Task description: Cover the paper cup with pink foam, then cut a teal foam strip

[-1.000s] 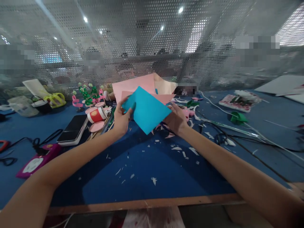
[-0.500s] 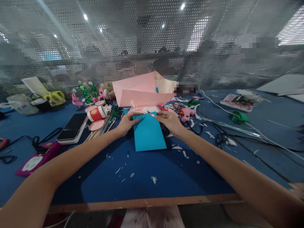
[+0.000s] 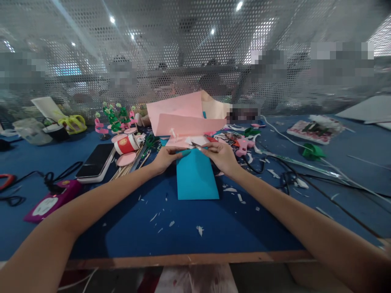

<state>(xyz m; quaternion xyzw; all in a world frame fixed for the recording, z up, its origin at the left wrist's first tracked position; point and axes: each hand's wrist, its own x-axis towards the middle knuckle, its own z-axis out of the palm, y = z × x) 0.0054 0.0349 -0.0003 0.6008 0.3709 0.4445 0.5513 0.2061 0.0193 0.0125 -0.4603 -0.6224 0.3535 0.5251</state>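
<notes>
In the middle of the head view, a sheet of blue paper [image 3: 197, 179] is held by its top edge and hangs down toward me over the table. My left hand [image 3: 165, 159] pinches the top left corner, thumb in front. My right hand [image 3: 224, 158] has its fingers closed at the top right corner of the same sheet. A thin dark pointed tip [image 3: 194, 144] shows between the hands at the top edge; whether it is in the right fingers I cannot tell. Just beyond stand large folded pink sheets [image 3: 180, 122].
A phone-like black and white device [image 3: 96, 162], a red and white paper cup [image 3: 126, 143], wooden sticks [image 3: 124, 171] and a purple power strip [image 3: 53, 200] lie at the left. Paper scraps, cables and a pink glue gun [image 3: 244, 145] are at the right. A perforated metal screen [image 3: 183, 49] rises behind.
The blue sheet's lower edge has swung slightly down and right, and now lies level. Both hands still grip its top edge. The whole view has shifted a little.
</notes>
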